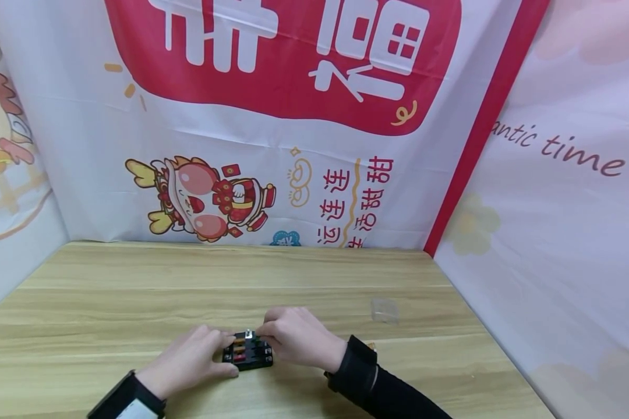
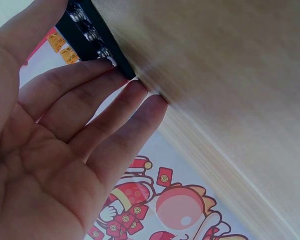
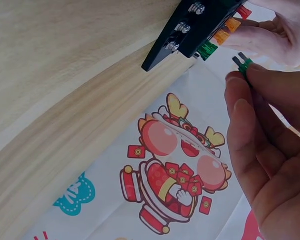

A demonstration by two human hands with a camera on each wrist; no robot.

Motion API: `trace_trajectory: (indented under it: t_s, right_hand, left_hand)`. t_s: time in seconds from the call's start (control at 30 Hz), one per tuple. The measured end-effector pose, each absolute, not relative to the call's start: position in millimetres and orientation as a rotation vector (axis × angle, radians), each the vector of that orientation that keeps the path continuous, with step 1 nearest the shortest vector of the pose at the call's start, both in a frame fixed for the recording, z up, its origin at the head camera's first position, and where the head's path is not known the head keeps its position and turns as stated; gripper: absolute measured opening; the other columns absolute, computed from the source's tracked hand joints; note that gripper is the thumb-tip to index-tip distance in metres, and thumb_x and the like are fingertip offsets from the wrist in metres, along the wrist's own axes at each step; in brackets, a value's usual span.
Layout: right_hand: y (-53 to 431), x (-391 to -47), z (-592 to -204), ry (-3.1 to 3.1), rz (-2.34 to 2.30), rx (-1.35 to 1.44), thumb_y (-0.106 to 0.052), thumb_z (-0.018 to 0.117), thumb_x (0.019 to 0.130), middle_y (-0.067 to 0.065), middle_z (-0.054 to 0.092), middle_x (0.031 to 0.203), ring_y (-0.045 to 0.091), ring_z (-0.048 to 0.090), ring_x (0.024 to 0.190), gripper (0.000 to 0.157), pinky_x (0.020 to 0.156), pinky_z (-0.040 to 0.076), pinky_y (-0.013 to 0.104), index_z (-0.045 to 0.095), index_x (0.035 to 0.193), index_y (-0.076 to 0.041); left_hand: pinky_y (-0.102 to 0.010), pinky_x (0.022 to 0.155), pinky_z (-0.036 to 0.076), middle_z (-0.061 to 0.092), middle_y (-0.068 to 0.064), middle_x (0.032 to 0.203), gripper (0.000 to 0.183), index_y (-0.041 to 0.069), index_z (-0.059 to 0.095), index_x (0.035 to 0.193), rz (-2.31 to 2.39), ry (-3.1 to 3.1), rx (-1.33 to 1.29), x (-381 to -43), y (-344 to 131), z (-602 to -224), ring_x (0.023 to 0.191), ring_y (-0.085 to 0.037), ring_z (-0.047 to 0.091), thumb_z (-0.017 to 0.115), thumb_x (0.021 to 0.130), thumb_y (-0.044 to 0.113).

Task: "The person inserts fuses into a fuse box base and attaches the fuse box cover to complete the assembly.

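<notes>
We saw the left hand (image 1: 194, 358) at nine o'clock of the black fuse box (image 1: 248, 351), thumb at its near end and fingertips at its far end, so we took it to be bracing the box on the table (image 1: 136, 302). The right hand (image 1: 301, 338), at three o'clock and close in, pinched a small green fuse (image 3: 245, 67) between thumb and finger, its two metal prongs bare and apart from the box.

In the box sat a second green fuse (image 3: 206, 50), two orange fuses (image 3: 233, 24) and a red fuse (image 3: 243, 11). We judged the step to be fitting fuses; the next move called for lining up the prongs with a slot and pressing evenly while the box was steadied.

Farther out, at two o'clock, lay a clear plastic piece (image 1: 385, 311); at three, a small orange thing (image 1: 371, 347) peeped past the right cuff (image 1: 352, 365). Beyond the table, at eleven, was a cartoon dragon (image 1: 204, 198) on the wall cloth (image 1: 94, 186).

We could not make out which slot was meant, nor what the orange thing was. Both wrist views cut off part of the box, and the fingers hid most of the pinched fuse.
</notes>
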State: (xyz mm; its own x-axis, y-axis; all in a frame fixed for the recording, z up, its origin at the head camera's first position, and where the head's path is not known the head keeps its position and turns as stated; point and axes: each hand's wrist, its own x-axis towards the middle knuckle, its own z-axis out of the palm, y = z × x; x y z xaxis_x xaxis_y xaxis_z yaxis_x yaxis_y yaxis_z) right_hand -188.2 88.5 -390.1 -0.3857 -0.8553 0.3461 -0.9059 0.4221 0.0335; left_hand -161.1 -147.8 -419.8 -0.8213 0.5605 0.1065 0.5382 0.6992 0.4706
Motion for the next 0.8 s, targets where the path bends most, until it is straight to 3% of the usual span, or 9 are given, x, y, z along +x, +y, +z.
trace_trajectory:
  t_s: [0.2, 0.8]
  right_hand:
    - [83.8, -189.5, -391.1, -2.412, 0.155, 1.545, -0.011, 0.076, 0.086, -0.010, 0.060, 0.078, -0.006, 0.046, 0.064, 0.010, 0.058, 0.036, 0.008, 0.079, 0.095, -0.016]
    - [78.0, -188.2, -398.2, -2.509, 0.077, 1.506, -0.014, 0.076, 0.086, -0.011, 0.060, 0.080, -0.006, 0.048, 0.064, 0.012, 0.060, 0.039, 0.009, 0.078, 0.098, -0.018]
  left_hand:
    - [-0.026, 0.058, 0.040, 0.072, 0.003, 0.098, 0.032, 0.015, 0.077, 0.099, 0.770, 2.854, 0.918, -160.9, -147.9, -419.2, 0.064, -0.004, 0.049, 0.082, 0.078, 0.038]
    - [-0.025, 0.055, 0.038, 0.064, 0.013, 0.083, 0.024, 0.018, 0.074, 0.094, 0.814, 2.817, 0.930, -161.1, -148.9, -418.9, 0.060, -0.002, 0.047, 0.081, 0.079, 0.036]
